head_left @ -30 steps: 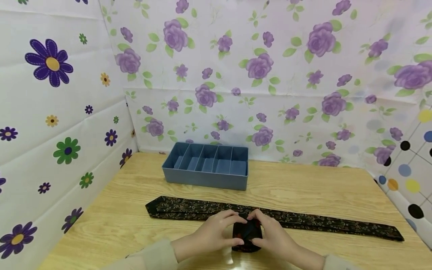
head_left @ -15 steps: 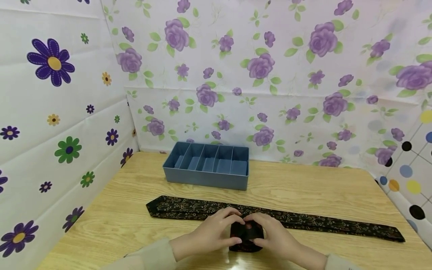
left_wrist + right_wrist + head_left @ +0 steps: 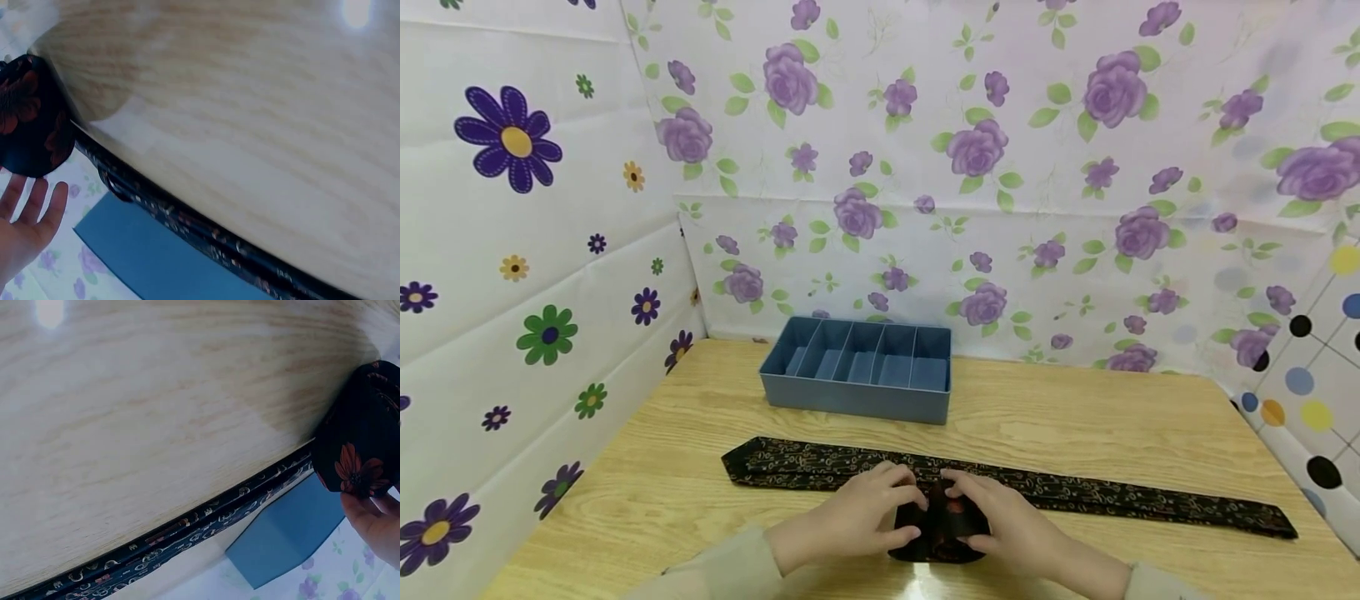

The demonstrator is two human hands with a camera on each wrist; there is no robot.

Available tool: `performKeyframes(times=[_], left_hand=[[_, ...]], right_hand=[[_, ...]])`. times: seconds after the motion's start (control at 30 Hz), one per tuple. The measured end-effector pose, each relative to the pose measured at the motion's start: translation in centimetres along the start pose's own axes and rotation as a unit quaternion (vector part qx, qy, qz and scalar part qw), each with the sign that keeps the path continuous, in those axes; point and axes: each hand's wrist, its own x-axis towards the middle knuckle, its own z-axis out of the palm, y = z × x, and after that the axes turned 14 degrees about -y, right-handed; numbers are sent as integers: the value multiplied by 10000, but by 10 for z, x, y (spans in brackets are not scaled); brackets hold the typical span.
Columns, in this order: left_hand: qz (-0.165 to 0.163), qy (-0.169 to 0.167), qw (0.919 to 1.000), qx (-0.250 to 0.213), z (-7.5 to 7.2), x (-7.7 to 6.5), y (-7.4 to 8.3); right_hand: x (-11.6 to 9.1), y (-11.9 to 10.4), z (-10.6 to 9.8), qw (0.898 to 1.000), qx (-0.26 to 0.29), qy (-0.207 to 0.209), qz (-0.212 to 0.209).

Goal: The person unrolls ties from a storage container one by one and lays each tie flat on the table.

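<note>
A rolled-up black necktie (image 3: 943, 533) with red flowers stands on the table between both hands. My left hand (image 3: 868, 512) holds its left side, fingers bent over the top and thumb low at the front. From the right, my right hand (image 3: 1007, 521) grips it the same way. In the right wrist view, the coiled layers of the rolled necktie (image 3: 350, 437) show, with fingertips and thumb of the right hand (image 3: 378, 525) at its edge. The left wrist view has the fingers of the left hand (image 3: 31, 225) against the roll (image 3: 37, 125).
Just behind the hands, a second black necktie (image 3: 1135, 493) with a small gold-toned pattern lies flat across the wooden table (image 3: 1045, 417). Farther back sits a blue box (image 3: 853, 398) divided into several compartments. Flowered cloth (image 3: 887, 167) hangs behind the table.
My hands have moved slightly apart, mostly the left hand going left. The rolled necktie between them looks wider and has turned a little. The flat necktie and the box stay put.
</note>
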Motion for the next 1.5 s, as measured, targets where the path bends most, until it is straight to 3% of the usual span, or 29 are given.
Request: performKeyframes(times=[0.2,0.37,0.83,1.07,1.5], left_hand=[[401,-429,9942,897,-6,-1,-8],[610,-748,9877,1231,-8,-2,-12],[702,-902,9814,1541,-8,-5,-17],[848,-1110,9812,1329,-2,-2,-20],[962,-1168,9819,1136,3,4,-15]], right_hand=[[0,3,-5,9996,-112,-160,-198],[2,4,-7,9991,-95,-399,-106],[5,5,-11,9983,-147,-570,-41],[2,5,-13,9977,-452,-500,-17],[0,16,-11,9890,-1231,-318,-757]])
